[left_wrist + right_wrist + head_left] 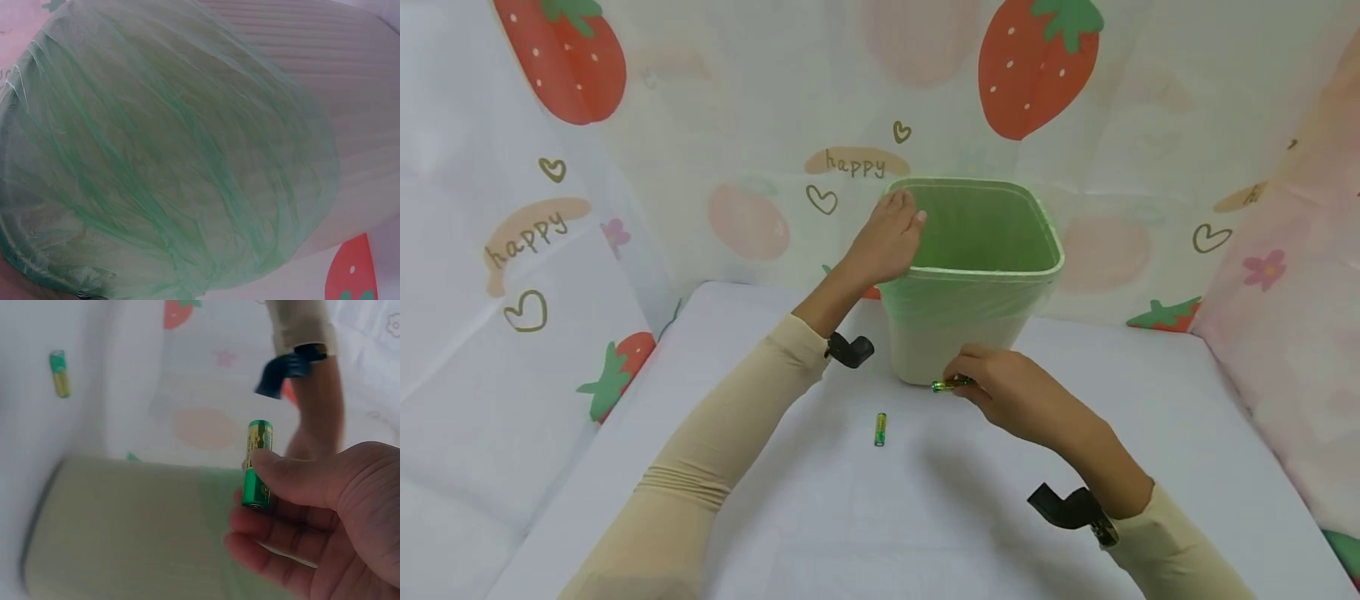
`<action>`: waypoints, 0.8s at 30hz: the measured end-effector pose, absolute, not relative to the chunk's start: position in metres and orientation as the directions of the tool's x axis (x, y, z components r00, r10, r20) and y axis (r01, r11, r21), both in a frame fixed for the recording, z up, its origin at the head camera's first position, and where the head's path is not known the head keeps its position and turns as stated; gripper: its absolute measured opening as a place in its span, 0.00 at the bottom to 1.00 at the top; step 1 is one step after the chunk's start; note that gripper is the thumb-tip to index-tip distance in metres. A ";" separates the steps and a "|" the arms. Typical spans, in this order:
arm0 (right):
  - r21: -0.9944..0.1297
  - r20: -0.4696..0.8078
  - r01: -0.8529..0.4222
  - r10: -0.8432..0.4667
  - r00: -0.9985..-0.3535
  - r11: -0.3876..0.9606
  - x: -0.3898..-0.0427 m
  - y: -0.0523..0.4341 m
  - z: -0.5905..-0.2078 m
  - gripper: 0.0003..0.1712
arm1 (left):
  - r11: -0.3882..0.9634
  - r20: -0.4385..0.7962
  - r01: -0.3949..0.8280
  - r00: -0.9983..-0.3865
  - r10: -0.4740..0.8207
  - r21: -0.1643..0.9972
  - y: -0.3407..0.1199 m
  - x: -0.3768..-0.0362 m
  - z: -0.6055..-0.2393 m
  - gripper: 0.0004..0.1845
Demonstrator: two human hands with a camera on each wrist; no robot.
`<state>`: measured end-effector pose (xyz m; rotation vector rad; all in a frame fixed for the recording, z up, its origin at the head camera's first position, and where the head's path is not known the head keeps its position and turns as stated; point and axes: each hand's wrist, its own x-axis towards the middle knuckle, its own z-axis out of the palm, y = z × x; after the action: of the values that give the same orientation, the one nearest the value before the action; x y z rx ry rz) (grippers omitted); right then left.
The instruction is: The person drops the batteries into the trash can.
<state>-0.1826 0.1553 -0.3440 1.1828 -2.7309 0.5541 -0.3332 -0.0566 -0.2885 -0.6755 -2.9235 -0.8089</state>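
Note:
My right hand pinches a green-and-gold AA-size battery between thumb and fingers, in front of the bin's lower wall. Up at the left side of the trash bin, my left hand grips the rim. A thin green bag lines the bin and is folded down over its outside. On the table lies a second battery of the same colours, left of my right hand and nearer to me. Only a sliver of the left hand shows in the left wrist view.
A white-covered table spreads under both arms. Behind it and at both sides hang curtains printed with strawberries and hearts. Black wrist cameras are strapped at both sleeves.

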 end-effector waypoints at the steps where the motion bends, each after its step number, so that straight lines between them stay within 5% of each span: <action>1: -0.274 0.256 -0.727 -0.681 -0.686 0.629 -0.183 0.156 -0.338 0.10 | 0.771 0.150 0.417 -0.906 0.396 0.481 -0.057 -0.333 -0.288 0.33; 17: -0.139 0.393 -0.776 -0.685 -0.614 0.615 -0.204 0.167 -0.266 0.10 | 0.783 0.145 0.419 -0.905 0.399 0.459 -0.059 -0.338 -0.289 0.33; 24: -0.109 0.403 -0.747 -0.658 -0.637 0.656 -0.218 0.165 -0.248 0.09 | 0.776 0.158 0.424 -0.903 0.399 0.468 -0.059 -0.337 -0.289 0.33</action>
<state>-0.2179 0.1651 -0.2484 1.1171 -2.5470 0.3807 -0.3370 -0.0588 -0.2891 -0.6754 -2.9134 -0.7854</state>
